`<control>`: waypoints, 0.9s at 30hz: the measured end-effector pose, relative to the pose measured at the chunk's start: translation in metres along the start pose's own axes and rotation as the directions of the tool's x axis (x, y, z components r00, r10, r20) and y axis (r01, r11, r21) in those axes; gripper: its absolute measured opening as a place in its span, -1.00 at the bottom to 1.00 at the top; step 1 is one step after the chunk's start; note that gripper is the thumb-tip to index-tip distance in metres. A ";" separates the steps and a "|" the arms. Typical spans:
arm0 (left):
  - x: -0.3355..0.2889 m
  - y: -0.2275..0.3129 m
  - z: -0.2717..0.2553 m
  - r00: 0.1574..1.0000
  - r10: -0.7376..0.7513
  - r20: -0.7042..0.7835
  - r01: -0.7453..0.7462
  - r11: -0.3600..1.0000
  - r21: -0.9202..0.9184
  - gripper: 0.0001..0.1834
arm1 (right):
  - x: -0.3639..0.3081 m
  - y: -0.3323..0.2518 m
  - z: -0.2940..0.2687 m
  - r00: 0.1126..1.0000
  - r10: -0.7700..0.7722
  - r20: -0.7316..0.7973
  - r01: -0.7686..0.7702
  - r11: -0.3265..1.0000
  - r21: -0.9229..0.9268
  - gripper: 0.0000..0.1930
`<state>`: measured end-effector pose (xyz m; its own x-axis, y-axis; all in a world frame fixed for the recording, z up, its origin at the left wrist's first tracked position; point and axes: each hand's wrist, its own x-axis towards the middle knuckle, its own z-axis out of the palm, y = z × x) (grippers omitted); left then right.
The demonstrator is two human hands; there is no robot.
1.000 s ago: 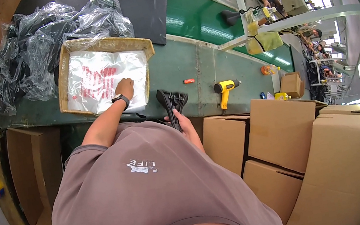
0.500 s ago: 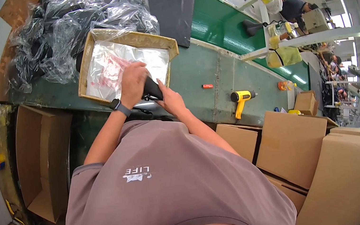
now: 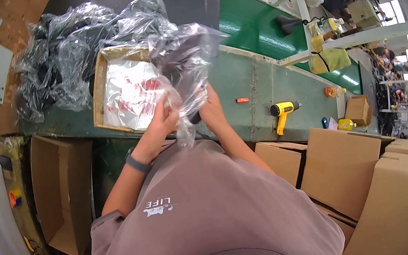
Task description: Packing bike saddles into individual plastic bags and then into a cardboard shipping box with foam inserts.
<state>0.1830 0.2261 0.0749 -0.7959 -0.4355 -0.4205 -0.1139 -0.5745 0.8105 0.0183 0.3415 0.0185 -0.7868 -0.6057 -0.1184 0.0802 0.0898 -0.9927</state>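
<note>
In front of me, a clear plastic bag (image 3: 193, 50) is raised over the right side of a shallow cardboard box (image 3: 98, 103). My left hand (image 3: 163, 119) is closed on the bag's near edge. My right hand (image 3: 211, 108) grips a black tapered piece (image 3: 194, 117), whose rounded end shows beside the fingers. Dark surface shows through the film; I cannot tell how far the piece lies inside. Flat clear bags with red print (image 3: 135, 93) lie in the box.
Behind the box is a heap of black items in clear plastic (image 3: 58, 60). A yellow heat gun (image 3: 283, 111) and a small red object (image 3: 242, 100) lie on the green bench (image 3: 255, 77). Cardboard boxes (image 3: 339, 169) stand at right, an open one (image 3: 60, 196) at left.
A clear bag has come up out of the box area and now hangs around or before the black piece. My left hand has gone from the piece to the bag; both hands shifted slightly right.
</note>
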 end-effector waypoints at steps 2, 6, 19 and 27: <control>0.062 0.007 0.001 0.940 0.303 0.159 -0.327 0.931 0.161 -0.14 | 0.007 -0.038 -0.007 0.995 -0.056 0.085 0.075 0.967 -0.242 -0.66; 0.207 0.059 -0.074 1.000 0.014 -0.011 -0.015 0.986 -0.167 -0.70 | 0.027 -0.062 -0.007 0.842 -0.478 0.250 0.539 0.752 -0.379 -0.70; 0.315 0.076 -0.056 0.591 0.802 0.085 0.241 -0.275 0.931 -0.30 | 0.095 0.187 -0.301 0.866 0.329 -0.376 -0.472 0.785 -0.401 -0.40; 0.428 0.005 0.060 0.907 0.402 0.123 -0.127 -0.017 0.992 -0.34 | 0.429 0.243 -0.510 0.862 -0.019 -0.506 -0.383 0.629 -0.676 0.19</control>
<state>-0.1938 0.0782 -0.0770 -0.8410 -0.5410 -0.0051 -0.4868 0.7525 0.4436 -0.6122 0.5066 -0.2619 -0.9897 -0.1234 -0.0719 -0.0617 0.8235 -0.5639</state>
